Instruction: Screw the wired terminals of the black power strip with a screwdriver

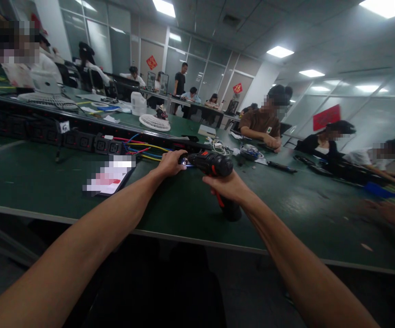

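Holding drill [214,165] well inside table edge [197,240].

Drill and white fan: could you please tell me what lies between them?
The head view shows the long black power strip crossing between drill and fan, on the green table.
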`<state>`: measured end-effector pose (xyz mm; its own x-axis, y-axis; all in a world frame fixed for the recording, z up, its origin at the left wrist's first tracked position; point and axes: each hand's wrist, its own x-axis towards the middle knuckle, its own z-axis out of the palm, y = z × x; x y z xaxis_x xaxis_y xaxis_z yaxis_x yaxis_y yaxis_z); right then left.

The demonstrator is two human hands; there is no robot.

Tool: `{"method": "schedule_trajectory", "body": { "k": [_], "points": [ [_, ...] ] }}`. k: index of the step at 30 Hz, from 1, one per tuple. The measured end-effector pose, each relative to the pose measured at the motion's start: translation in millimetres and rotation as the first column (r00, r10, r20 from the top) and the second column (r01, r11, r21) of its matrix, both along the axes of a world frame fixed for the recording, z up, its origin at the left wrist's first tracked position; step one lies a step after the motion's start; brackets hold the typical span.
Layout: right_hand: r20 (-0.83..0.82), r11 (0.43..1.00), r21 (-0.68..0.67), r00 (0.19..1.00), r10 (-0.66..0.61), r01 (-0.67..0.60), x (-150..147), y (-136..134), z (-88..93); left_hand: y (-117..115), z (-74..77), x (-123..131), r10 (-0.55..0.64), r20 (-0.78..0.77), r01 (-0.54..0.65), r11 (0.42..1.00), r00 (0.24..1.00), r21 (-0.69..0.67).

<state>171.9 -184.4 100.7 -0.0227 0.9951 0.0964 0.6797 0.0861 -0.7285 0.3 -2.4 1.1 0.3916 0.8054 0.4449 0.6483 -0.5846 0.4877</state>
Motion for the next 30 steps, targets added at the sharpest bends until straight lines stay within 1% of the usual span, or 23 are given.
{"method": "schedule_trajectory", "body": {
  "k": [6, 10, 16, 22, 30],
  "points": [
    [-0.022, 1.000, -0.001, 1.000, 0.018, -0.018, 2.3, 2.4, -3.7, 0.1, 0.0, 0.0, 0.008, 0.006, -0.008, 1.000, 1.000, -0.019],
    [-0.009, 1.000, 0.009, 1.000, 0.027, -0.027, 0.7, 1.3, -2.8, 0.5, 0.1, 0.1, 0.008, 0.004, -0.008, 1.000, 1.000, -0.017],
    [0.011, 1.000, -0.005, 1.000, 0.004, -0.004, -2.0, -1.3, 0.7, -0.4, 1.3, 0.0, 0.007, -0.009, -0.007, 1.000, 1.000, -0.023],
    [0.027, 1.000, -0.005, 1.000, 0.004, -0.004, -0.7, 0.0, -1.5, -1.2, 2.2, -0.8, 0.011, -0.039, -0.012, 1.000, 0.999, -0.018],
    [0.043, 1.000, -0.005, 0.999, 0.003, -0.002, 0.5, 0.3, -1.0, -0.7, 1.4, -0.1, 0.015, -0.038, -0.015, 1.000, 0.999, -0.010]
  ]
}}
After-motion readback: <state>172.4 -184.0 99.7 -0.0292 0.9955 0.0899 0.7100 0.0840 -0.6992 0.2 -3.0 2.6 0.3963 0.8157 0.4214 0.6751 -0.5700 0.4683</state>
